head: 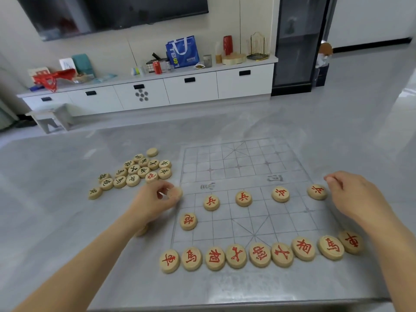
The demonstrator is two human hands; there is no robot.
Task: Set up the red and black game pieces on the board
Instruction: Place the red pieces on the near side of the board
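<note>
A pale line-drawn board (245, 167) lies on the grey table. Several round wooden pieces with red characters stand in a row along its near edge (258, 254). Several red soldiers (280, 194) line a row higher up, and one red cannon (188, 221) sits at the left. My left hand (157, 200) pinches a wooden piece (176, 192) at the board's left edge. My right hand (351, 194) hovers with curled fingers just right of the rightmost soldier (317, 192), holding nothing visible. A loose heap of mostly black-lettered pieces (135, 173) lies left of the board.
One more piece (141, 230) peeks out under my left forearm. The table's near edge (225, 306) runs along the bottom. Beyond the table stand a white drawer cabinet (157, 91) with clutter and a small stool (49, 119).
</note>
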